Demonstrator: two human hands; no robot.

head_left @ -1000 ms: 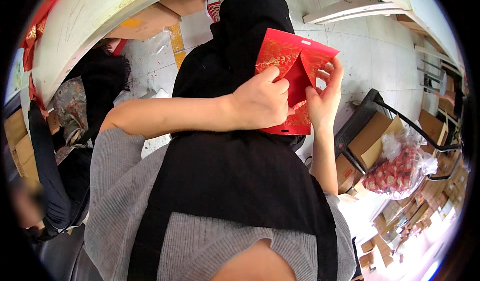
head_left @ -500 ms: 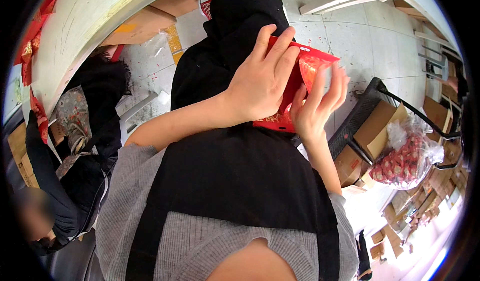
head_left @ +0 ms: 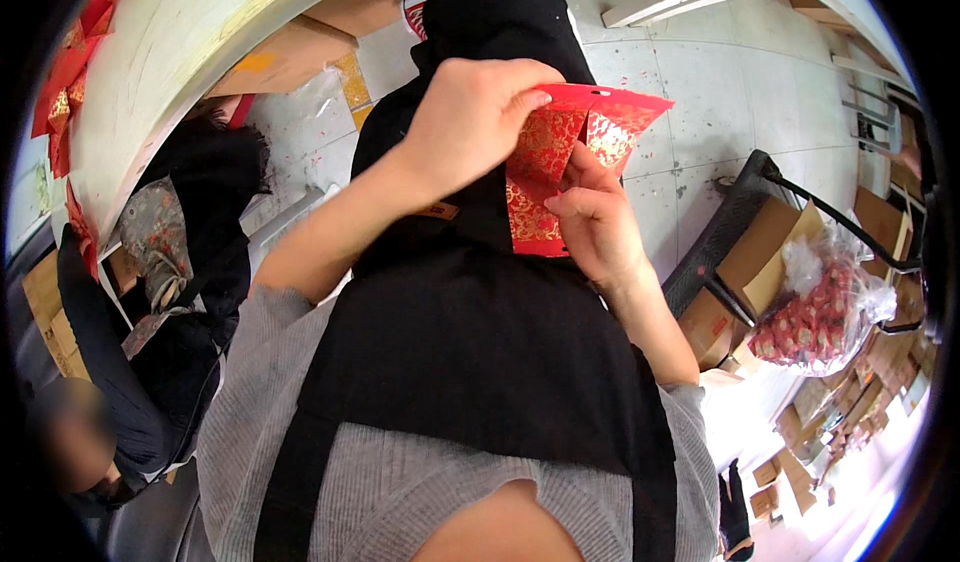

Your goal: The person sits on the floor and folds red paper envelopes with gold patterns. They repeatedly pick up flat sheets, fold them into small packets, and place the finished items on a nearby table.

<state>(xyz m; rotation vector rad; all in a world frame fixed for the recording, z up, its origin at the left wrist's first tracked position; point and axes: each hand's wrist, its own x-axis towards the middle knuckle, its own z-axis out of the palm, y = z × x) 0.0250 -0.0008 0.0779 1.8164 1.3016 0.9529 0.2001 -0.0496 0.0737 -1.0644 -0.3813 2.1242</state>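
Over my lap is a red folded paper piece (head_left: 536, 207) with a gold floral pattern and a small slot in its far edge. My left hand (head_left: 470, 122) is closed on its far left edge, thumb on the patterned face. My right hand (head_left: 603, 230) has curled fingers at the paper's right part, near a dark gap between two patterned panels. The thumb tip lies against the lower panel, and some fingertips are hidden at the gap. The right-hand panel flares outward, away from the rest.
A pale table (head_left: 180, 52) curves along the left, with red and gold pieces (head_left: 62, 102) on it. At right stands a black trolley (head_left: 720, 232) with cardboard boxes (head_left: 765, 252) and a clear bag (head_left: 825, 317) of red items. Another person (head_left: 75, 432) sits at lower left.
The paper has turned so its gold-patterned face shows more fully. My left hand has shifted left to its far edge. My right hand has moved lower and its fingers have curled in.
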